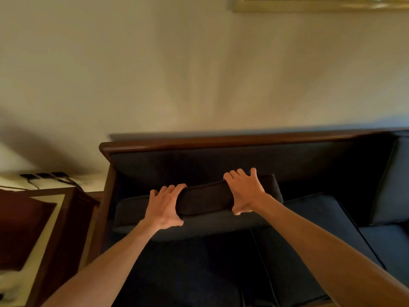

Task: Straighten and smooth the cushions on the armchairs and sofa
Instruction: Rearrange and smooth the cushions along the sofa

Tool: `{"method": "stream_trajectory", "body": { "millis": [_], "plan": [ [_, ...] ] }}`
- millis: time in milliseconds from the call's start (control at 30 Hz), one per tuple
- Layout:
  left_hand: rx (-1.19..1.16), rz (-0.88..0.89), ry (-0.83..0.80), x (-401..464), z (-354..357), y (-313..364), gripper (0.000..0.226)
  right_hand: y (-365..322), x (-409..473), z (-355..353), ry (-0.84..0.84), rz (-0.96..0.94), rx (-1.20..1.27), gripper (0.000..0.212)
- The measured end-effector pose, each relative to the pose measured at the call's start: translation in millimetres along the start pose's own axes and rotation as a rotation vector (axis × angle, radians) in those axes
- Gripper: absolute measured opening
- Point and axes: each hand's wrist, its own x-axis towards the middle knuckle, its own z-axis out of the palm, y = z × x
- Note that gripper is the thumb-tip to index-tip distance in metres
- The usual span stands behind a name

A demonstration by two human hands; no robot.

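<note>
We've got both hands on the dark back cushion (pixel 205 198) at the left end of the sofa (pixel 243 160), just in front of the backrest. Our left hand (pixel 164 207) and right hand (pixel 244 191) each grip its top edge, fingers curled over it. Another cushion (pixel 391 185) leans upright further right

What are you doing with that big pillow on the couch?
A person is fixing up the dark sofa. Both hands grip the top edge of a dark back cushion: the left hand near its middle, the right hand further to the right. The cushion sits tilted on the seat, away from the sofa's back, so it isn't straight yet. Another cushion leans against the back at the far right.
</note>
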Motion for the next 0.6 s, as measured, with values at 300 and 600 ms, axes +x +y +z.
{"method": "stream_trajectory", "body": {
  "millis": [300, 600],
  "plan": [
    [0.174, -0.006, 0.006, -2, -9, -55, 0.103, -50, 44, 40, 0.037, 0.036, 0.22, 0.096],
    [0.204, -0.005, 0.003, 9, 23, -61, 0.104, -50, 62, 74, 0.035, 0.05, 0.267, 0.092]
  ]
}}
